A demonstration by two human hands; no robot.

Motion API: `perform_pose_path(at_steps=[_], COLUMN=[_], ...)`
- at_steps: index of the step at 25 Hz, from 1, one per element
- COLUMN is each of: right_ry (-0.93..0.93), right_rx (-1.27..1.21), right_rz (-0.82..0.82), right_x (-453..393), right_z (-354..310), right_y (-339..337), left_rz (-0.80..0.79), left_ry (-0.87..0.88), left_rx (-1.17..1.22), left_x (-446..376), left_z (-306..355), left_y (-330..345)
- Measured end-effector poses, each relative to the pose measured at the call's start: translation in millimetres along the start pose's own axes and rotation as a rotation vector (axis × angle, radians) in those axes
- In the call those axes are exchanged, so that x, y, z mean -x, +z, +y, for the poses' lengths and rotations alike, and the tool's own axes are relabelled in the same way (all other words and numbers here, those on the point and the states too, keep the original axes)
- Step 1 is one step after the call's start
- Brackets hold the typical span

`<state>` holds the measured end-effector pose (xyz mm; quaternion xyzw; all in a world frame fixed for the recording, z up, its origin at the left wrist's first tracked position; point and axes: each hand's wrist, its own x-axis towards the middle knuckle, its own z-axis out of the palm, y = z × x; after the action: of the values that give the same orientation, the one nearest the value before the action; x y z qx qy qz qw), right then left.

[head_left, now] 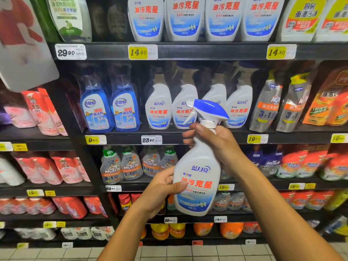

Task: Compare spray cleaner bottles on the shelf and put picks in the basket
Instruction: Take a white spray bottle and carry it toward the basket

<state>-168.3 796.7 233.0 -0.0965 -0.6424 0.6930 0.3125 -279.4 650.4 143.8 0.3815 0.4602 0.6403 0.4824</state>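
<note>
I hold a white spray cleaner bottle (197,178) with a blue-and-white trigger head upright in front of the shelves, its label with red characters facing me. My right hand (216,146) grips its neck just under the trigger. My left hand (163,187) holds the lower body from the left, thumb across the label. Behind it, on the middle shelf, stands a row of matching white spray bottles (159,108). No basket is in view.
Two blue glass-cleaner bottles (111,110) stand left of the white row. Refill bottles line the top shelf (222,17). Mr Muscle sprays (122,164), silver pouches (267,104) and orange packs fill the other shelves. Price tags run along the black shelf edges (207,51). Tiled floor lies below.
</note>
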Motion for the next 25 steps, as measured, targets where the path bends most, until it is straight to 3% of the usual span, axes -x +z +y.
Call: perform_pose_path(at_steps=[5,13,21,25], right_ry=[0.121,0.381,0.634,0.742], right_rx=[0.063,0.199,0.128,0.114], right_rz=[-0.037,-0.339,-0.603,-0.666], right_x=[5.4,26.8,101.5,125.0], right_z=[38.6,160.8,303.0,348.8], right_y=[-5.9,38.1,173.9,264.3], left_rz=[0.112,0.557,1.104,1.241], left_ry=[-0.028,-0.141,-0.242,-0.252], left_rx=[0.025,0.196,0.347,0.370], left_x=[7.6,88.0,241.9,319.1], left_z=[-32.0,-115.5,-194.6,-207.8], left_y=[-5.7,-49.9,-79.0,-122.2])
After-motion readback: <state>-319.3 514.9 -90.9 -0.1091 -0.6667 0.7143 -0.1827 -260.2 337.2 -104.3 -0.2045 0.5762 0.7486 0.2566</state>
